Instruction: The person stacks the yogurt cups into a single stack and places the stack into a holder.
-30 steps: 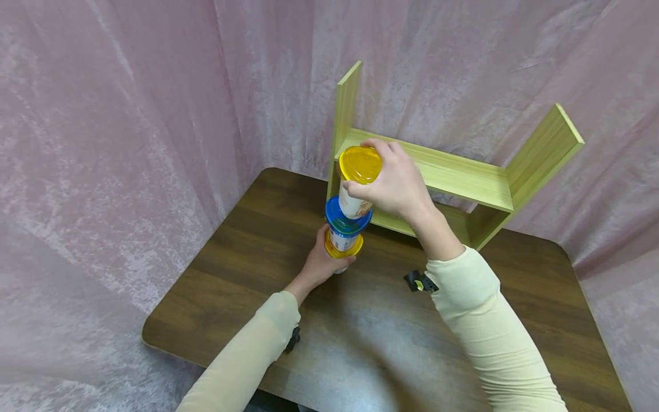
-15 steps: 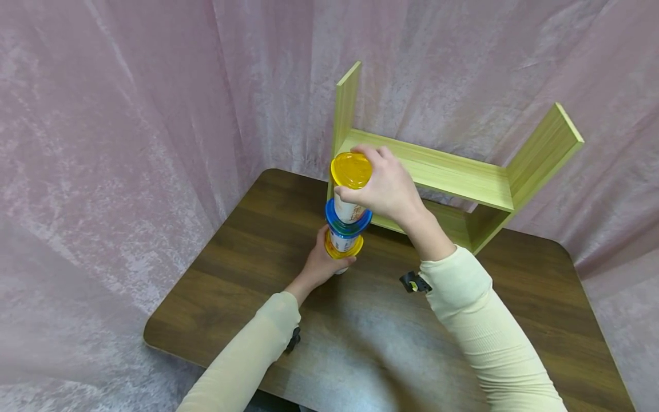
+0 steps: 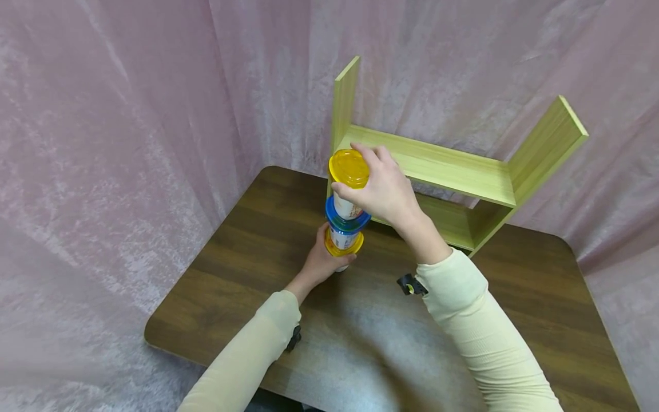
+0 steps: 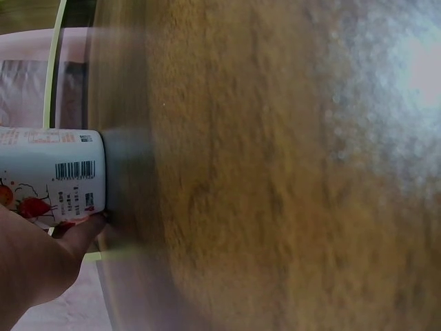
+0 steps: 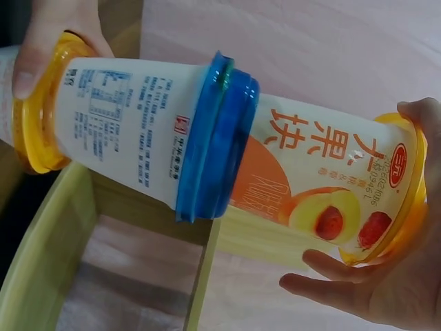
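Three plastic yogurt cups stand in a column on the table. The bottom cup (image 4: 62,155) is white with strawberries and a barcode, and my left hand (image 3: 319,263) grips it around its upper part, near its yellow lid (image 3: 340,250). On that lid sits the middle cup (image 5: 124,131), with a blue lid (image 5: 231,138). My right hand (image 3: 386,191) holds the top cup (image 5: 313,169), printed with peach fruit, by its yellow lid (image 3: 349,167). The top cup's base meets the blue lid. Some right fingers are hidden behind the cup.
A pale wooden shelf rack (image 3: 458,171) with upright side boards stands behind the cups, close to the column. The brown wooden table (image 3: 221,280) has rounded corners. Pink curtains (image 3: 154,114) hang behind and to the left.
My right hand has moved left and slightly down with the top cup, bringing it over the middle of the blue lid. The left hand keeps its grip in the same place.
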`<state>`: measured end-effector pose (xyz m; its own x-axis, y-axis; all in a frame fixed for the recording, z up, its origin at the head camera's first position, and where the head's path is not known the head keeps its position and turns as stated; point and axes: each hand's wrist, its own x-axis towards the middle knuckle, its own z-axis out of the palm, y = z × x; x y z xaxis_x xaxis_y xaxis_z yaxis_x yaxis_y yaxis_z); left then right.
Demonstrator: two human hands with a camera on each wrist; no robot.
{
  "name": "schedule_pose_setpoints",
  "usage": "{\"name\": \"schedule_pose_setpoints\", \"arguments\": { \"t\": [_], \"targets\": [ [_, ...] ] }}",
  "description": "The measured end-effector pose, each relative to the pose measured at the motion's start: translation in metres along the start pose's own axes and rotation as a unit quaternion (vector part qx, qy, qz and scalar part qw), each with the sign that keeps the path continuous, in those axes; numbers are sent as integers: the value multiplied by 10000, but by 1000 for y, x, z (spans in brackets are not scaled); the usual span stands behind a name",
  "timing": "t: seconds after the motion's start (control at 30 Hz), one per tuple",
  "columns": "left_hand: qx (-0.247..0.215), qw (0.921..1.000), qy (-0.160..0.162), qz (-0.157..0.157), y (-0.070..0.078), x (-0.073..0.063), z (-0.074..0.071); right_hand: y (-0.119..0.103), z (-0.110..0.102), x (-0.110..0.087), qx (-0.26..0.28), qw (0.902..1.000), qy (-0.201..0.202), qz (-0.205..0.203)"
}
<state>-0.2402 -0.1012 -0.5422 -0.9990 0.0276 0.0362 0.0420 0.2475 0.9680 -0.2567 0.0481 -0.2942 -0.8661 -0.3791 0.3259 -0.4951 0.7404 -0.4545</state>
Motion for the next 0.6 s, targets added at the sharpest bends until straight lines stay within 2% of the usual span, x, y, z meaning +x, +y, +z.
{"name": "schedule_pose_setpoints", "arguments": {
  "t": [0.33,0.6],
  "targets": [
    [-33,10000,-39,-39,1,-2,-2,1,3,-3,181,9987,392,-274],
    [41,10000,-8,-48,0,-2,-4,5,-3,-7,433,9960,515,-594]
  ]
}}
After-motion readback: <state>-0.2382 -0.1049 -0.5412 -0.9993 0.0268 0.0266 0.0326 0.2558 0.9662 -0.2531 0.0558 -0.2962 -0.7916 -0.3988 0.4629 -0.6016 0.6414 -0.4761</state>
